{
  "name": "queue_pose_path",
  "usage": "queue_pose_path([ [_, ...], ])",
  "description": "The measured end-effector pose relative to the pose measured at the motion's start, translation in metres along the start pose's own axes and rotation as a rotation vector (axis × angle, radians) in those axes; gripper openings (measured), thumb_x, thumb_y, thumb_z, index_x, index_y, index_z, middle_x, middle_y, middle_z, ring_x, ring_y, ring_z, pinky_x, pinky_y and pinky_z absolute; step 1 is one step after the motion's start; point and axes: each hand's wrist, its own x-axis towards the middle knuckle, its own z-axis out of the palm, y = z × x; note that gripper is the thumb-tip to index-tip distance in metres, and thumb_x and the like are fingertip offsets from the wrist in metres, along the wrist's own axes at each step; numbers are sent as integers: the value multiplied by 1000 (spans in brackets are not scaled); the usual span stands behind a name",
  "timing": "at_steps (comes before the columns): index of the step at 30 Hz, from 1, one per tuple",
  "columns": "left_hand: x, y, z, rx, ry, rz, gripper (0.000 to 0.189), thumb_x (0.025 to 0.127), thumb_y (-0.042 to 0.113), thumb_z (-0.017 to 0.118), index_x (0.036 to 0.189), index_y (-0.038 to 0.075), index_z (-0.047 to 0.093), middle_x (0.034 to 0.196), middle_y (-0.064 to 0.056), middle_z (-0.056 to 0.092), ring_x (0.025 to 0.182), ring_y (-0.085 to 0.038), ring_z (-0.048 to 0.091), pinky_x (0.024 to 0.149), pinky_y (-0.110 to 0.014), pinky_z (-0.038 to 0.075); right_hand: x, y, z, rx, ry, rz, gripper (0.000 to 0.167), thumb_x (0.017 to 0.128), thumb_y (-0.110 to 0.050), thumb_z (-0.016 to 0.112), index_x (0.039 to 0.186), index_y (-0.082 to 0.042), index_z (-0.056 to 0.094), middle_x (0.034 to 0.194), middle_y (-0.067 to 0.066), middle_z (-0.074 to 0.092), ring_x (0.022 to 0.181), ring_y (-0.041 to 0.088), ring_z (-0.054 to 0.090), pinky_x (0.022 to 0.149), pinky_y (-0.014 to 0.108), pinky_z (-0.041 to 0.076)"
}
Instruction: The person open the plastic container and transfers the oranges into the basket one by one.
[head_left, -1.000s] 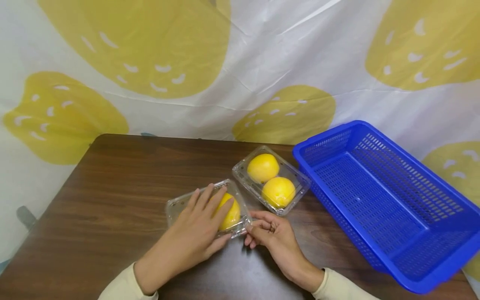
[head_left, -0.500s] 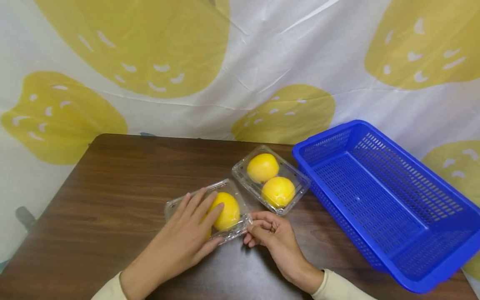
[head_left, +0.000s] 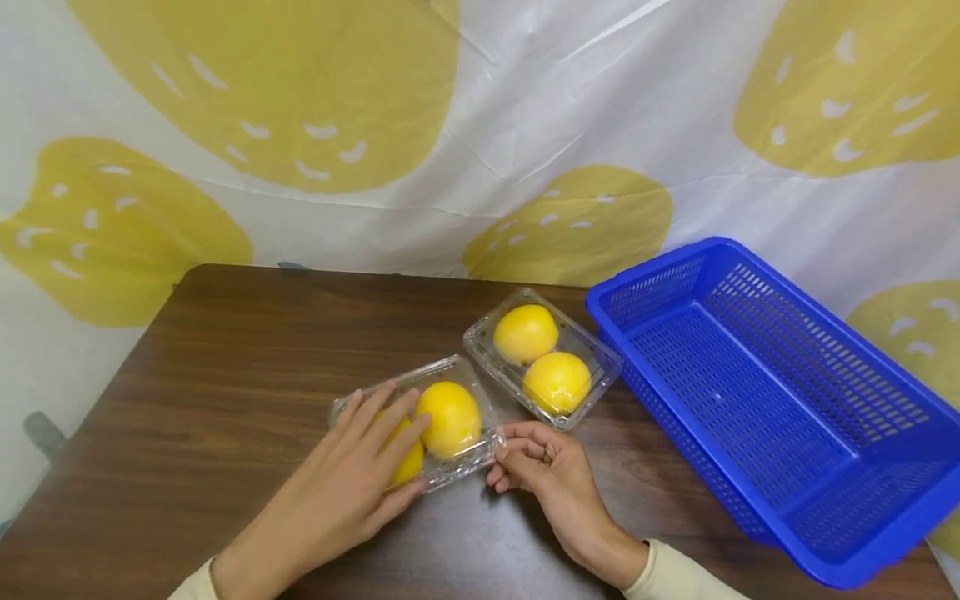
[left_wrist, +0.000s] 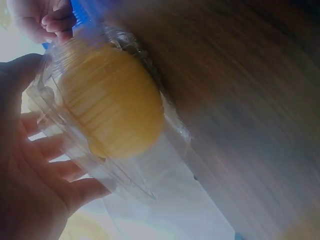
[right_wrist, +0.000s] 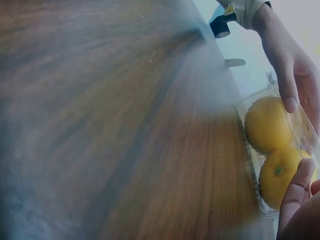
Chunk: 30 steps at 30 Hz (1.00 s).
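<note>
A clear plastic clamshell box [head_left: 461,472] sits at the middle of the table, holding two round yellow fruits, the right one [head_left: 450,419] in plain sight. My left hand [head_left: 341,475] lies with straight fingers over the lid's left part and covers some of the left fruit [head_left: 407,465]. At the box's near right corner, my right hand [head_left: 551,483] pinches the edge between thumb and fingers. In the right wrist view, the thumb [right_wrist: 300,185] shows right at the lid's edge. Behind stands a second clear box [head_left: 512,385] with two more yellow fruits [head_left: 557,383].
To the right, a large blue perforated plastic basket [head_left: 738,400] stands at an angle, its near left end close to the second box. A white curtain [head_left: 525,100] with yellow fruit prints hangs behind the dark wooden table [head_left: 247,358].
My left hand has slid left and towards me over the lid, uncovering the right fruit and part of the left one. The right hand keeps its place at the corner.
</note>
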Motion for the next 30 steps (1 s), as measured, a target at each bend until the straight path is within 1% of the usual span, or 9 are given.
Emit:
queue_pose_path([
  [2,-2,-2,0,-4,9,2,68,104,47,70,156,6,57,167,-21,48,154,-47,43,121,-73,39,0,0,0,4,4,-7,34,100,4,69,129,19,60,96,17,77,79,19,75,77,33,67],
  [5,-4,-5,-1,-10,16,0,66,112,54,53,158,6,57,168,-22,47,155,-48,43,121,-73,38,0,-1,0,10,15,-11,34,100,5,69,129,19,61,96,18,77,79,19,75,76,32,67],
  [8,-7,-7,-2,-24,16,-5,71,116,60,38,157,5,58,169,-21,46,156,-48,41,123,-72,36,0,-1,-1,13,23,-11,34,100,5,69,129,19,61,95,20,76,79,19,75,76,31,67],
  [9,-8,-7,-2,-29,14,-6,72,116,60,37,157,5,58,169,-21,46,156,-48,41,124,-71,35,0,-1,-1,12,23,-9,33,100,5,69,129,19,61,95,20,76,79,19,75,76,32,67],
  [13,-10,-10,-4,-42,11,-5,71,115,59,42,159,5,56,170,-21,45,157,-47,39,125,-70,34,1,1,-3,10,22,-3,34,100,4,69,130,18,61,96,19,77,79,19,75,76,32,67],
  [17,-12,-14,-7,-52,8,-1,68,110,55,58,157,6,57,169,-21,46,156,-46,41,121,-73,38,1,2,-4,10,21,4,33,101,4,68,131,17,62,97,19,77,79,19,75,77,33,67],
  [21,-15,-16,-11,-51,-12,-8,73,99,48,76,156,6,58,168,-21,47,153,-46,43,120,-75,39,1,3,-4,6,19,5,33,101,4,68,131,16,62,97,19,77,79,19,75,77,33,67],
  [25,-17,-19,-14,-41,-63,-44,80,93,49,82,157,8,56,170,-22,43,155,-48,40,122,-76,35,1,2,-3,7,22,0,33,101,4,69,130,17,62,97,21,77,79,19,75,76,32,67],
  [30,-18,-20,-18,-50,-138,-92,85,92,52,83,161,11,53,175,-21,35,158,-48,35,124,-75,32,0,0,-3,7,30,-3,34,100,4,69,130,18,61,97,25,76,79,20,75,75,31,67],
])
